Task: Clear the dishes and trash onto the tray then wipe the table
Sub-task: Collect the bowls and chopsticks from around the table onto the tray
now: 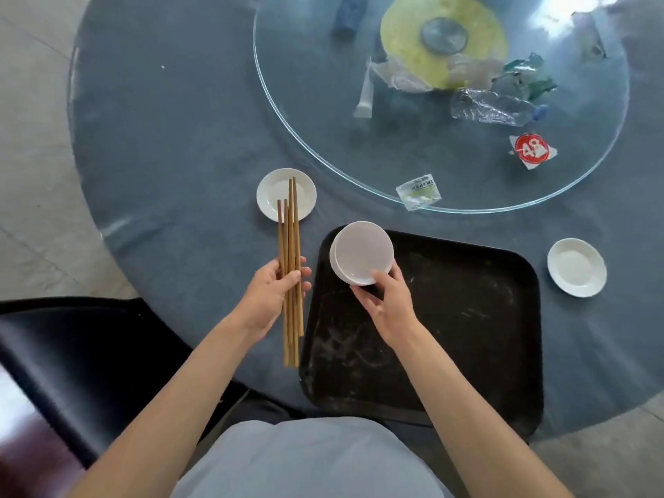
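Observation:
My left hand grips a bundle of several brown chopsticks upright, just left of the black tray. My right hand holds stacked white bowls by their near rim over the tray's far left corner. One small white saucer lies behind the chopsticks on the grey table. Another white saucer lies right of the tray. On the glass turntable sit a crushed plastic bottle, a clear wrapper, a red-and-white packet and crumpled plastic.
A black chair stands at the lower left, beside the table's edge. A yellow disc with a grey hub lies under the glass turntable. A blue blurred object stands at the turntable's far side. Pale floor tiles show at the left.

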`<act>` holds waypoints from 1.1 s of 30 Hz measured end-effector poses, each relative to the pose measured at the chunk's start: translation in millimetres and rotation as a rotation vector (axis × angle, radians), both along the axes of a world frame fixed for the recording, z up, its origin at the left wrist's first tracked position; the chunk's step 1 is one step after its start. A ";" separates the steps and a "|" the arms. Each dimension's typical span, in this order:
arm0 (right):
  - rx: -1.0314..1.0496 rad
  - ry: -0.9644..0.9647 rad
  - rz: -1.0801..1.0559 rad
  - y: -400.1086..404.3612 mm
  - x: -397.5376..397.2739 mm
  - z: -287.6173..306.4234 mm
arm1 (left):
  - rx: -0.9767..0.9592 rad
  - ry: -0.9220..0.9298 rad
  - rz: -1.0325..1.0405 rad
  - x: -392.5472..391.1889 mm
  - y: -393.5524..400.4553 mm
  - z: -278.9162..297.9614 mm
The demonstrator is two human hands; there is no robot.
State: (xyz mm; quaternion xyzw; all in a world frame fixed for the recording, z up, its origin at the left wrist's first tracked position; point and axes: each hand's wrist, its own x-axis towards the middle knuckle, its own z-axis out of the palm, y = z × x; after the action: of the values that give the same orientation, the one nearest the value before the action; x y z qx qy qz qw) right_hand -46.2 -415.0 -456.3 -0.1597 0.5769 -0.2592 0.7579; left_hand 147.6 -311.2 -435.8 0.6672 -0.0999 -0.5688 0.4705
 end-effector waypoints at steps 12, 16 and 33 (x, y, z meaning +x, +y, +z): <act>-0.922 0.384 0.429 15.9 53.4 81.5 | -0.277 -0.440 -0.321 28.5 -13.8 14.6; -0.982 0.194 0.653 16.1 101.1 91.3 | -0.382 -0.523 -0.406 30.4 -5.8 10.1; -1.077 0.447 0.655 44.8 140.6 73.1 | -0.502 -0.440 -0.399 41.0 -2.6 11.1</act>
State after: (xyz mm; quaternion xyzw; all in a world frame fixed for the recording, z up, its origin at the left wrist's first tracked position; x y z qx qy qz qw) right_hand 94.4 -370.2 -383.2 -0.7326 0.4318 -0.2285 0.4740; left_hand 188.6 -313.8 -424.7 0.6047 -0.4624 -0.4505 0.4665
